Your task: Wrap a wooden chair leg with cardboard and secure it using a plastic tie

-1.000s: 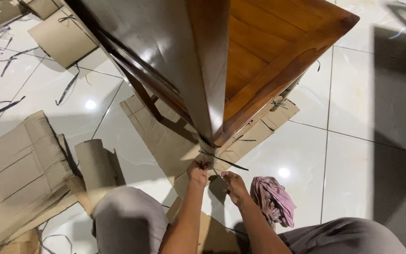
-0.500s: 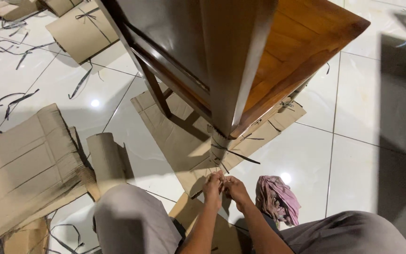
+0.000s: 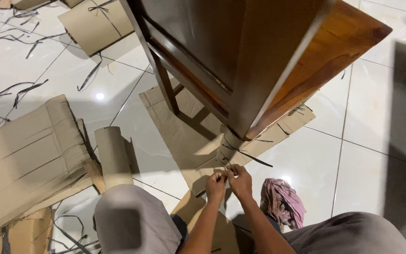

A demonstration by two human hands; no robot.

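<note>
Left hand (image 3: 215, 182) and right hand (image 3: 240, 179) touch, both pinching thin black strapping (image 3: 238, 151) on the cardboard-wrapped leg (image 3: 228, 146) under the glossy wooden table's (image 3: 316, 51) near corner; bare tile floor (image 3: 372, 141) lies rightward.

The dark polished wooden table (image 3: 259, 51) is cut off by the top edge. Its cardboard-wrapped near leg (image 3: 229, 146) is mostly hidden beneath the corner. What the fingertips (image 3: 225, 175) pinch is too small to tell.
</note>
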